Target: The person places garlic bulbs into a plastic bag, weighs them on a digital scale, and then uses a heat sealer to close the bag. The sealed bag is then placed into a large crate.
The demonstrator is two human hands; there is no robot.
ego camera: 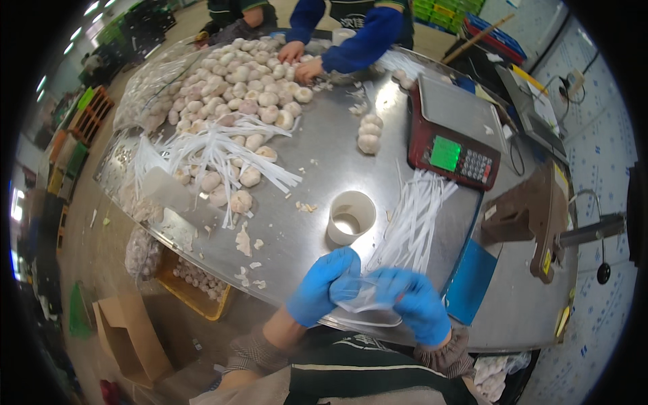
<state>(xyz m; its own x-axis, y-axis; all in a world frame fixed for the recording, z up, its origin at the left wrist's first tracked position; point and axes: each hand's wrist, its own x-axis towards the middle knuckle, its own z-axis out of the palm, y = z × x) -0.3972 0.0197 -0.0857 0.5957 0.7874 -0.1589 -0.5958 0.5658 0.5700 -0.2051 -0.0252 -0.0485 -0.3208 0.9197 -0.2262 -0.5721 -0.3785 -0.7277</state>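
My left hand [321, 288], in a blue glove, and my right hand [416, 302], gloved alike and partly blurred, are at the table's near edge. Between them stretches a thin translucent plastic piece [368, 300], gripped from both sides; whether it is net or film I cannot tell. Just beyond my left hand stands an open white plastic cylinder [351, 218]. A bundle of white netting strips [412, 225] lies past my right hand. Farther off, several garlic bulbs sit in a row in a net [370, 134].
Loose garlic bulbs [238, 76] heap at the far left of the metal table [314, 152], near more white strips [212, 147] and a second cylinder [167, 190]. Across it, a co-worker's hands [304, 63] touch bulbs. A digital scale [450, 134] and a brown sealing device [531, 217] are at right.
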